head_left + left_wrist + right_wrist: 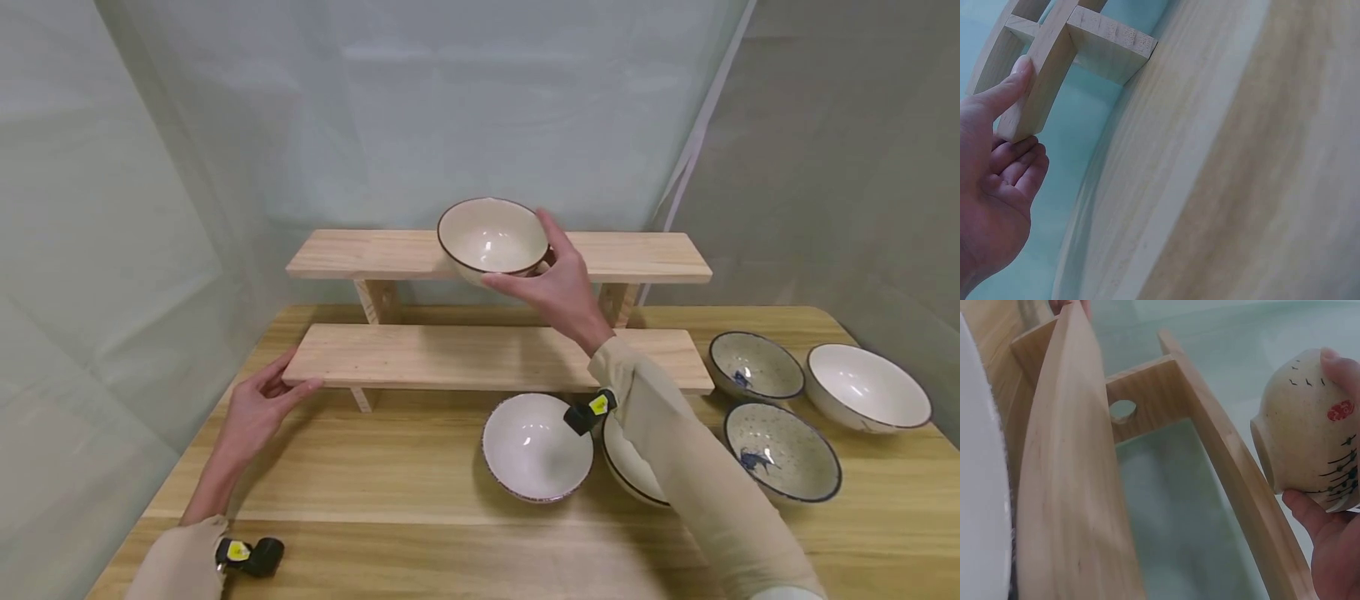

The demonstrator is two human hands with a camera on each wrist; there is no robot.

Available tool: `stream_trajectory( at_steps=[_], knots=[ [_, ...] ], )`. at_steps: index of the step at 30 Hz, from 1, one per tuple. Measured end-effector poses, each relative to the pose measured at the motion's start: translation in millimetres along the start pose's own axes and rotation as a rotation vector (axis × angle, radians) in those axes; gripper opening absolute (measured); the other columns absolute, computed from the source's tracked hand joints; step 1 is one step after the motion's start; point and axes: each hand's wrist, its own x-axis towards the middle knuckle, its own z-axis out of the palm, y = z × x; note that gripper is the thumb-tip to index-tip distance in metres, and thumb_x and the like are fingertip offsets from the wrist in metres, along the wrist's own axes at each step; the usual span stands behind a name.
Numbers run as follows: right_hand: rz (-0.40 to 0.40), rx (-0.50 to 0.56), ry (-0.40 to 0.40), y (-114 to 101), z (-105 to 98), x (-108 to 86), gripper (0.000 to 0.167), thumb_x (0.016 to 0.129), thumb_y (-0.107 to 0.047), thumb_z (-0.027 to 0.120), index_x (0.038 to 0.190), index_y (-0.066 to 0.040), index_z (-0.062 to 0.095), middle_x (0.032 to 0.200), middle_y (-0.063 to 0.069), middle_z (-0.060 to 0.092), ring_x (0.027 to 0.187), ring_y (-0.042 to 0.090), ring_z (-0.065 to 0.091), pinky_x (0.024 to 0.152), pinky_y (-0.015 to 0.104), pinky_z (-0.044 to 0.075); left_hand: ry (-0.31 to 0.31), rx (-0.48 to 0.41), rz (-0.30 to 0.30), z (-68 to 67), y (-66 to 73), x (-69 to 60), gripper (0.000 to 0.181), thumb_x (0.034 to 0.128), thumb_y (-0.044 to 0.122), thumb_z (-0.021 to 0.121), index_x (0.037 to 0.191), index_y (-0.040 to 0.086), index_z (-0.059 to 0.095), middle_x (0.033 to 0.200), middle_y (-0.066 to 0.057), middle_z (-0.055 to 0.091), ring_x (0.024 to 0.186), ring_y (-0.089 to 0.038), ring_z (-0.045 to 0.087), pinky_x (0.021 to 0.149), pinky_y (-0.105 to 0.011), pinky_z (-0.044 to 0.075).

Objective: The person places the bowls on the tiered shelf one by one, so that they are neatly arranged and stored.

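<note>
Where your right hand point(558, 292) is: near the middle of the head view, its fingers and thumb closed round the right side of a cream bowl point(487, 233).
Held bowl: in the upper middle of the frame, mouth up, rim dark, before the upper board point(345, 254) as you see it; whether it touches that board is not clear.
Bowl's outside: in the right wrist view, at the right, you see a red mark point(1340, 411) and dark painted strokes point(1341, 473).
Your left hand point(255, 408): at the lower left, where its thumb and fingers pinch the left end of the lower board point(450, 354).
Wooden stand point(371, 300): both boards cross the middle of the frame, the upper one behind the lower.
Bowls in front: below the lower board a white bowl point(536, 450) stands on the table point(337, 533), and just beside it another bowl point(628, 462) is partly hidden by your right sleeve point(682, 450).
Bowls at right: two speckled grey bowls point(765, 362) point(787, 450) and a wide white bowl point(870, 387).
</note>
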Motion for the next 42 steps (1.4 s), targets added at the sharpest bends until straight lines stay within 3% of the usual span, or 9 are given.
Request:
stream_trajectory(
  at_steps=[11,25,42],
  knots=[
    [0.021,-0.083,0.027,-4.1,21.1,18.8,0.116,0.075,-0.024,0.096,0.164,-0.005,0.025,0.154,0.015,0.044,0.124,0.027,0.057,0.095,0.031,0.055,0.004,0.008,-0.007,-1.9,0.3,-1.7,0.077,0.1013,0.02,0.071,0.161,-0.002,0.028,0.151,-0.032,0.043,0.103,0.016,0.053,0.08,-0.008,0.049],
    [0.054,-0.079,0.031,-3.7,41.0,29.3,0.119,0.076,-0.032,0.095,0.166,-0.007,0.021,0.157,0.014,0.041,0.127,0.023,0.055,0.098,0.028,0.052,0.007,0.022,-0.014,-1.1,-1.6,0.4,0.077,0.1009,0.022,0.072,0.161,-0.002,0.029,0.152,-0.031,0.043,0.104,0.014,0.053,0.081,-0.008,0.048],
    [-0.006,-0.14,0.03,2.8,56.3,39.1,0.113,0.079,-0.033,0.094,0.163,-0.003,0.025,0.148,0.014,0.051,0.125,0.02,0.055,0.1,0.027,0.048,0.006,0.014,0.001,-2.4,-1.6,0.5,0.076,0.1012,0.019,0.071,0.16,-0.004,0.029,0.151,-0.033,0.043,0.104,0.015,0.053,0.082,-0.008,0.049]
  ],
)
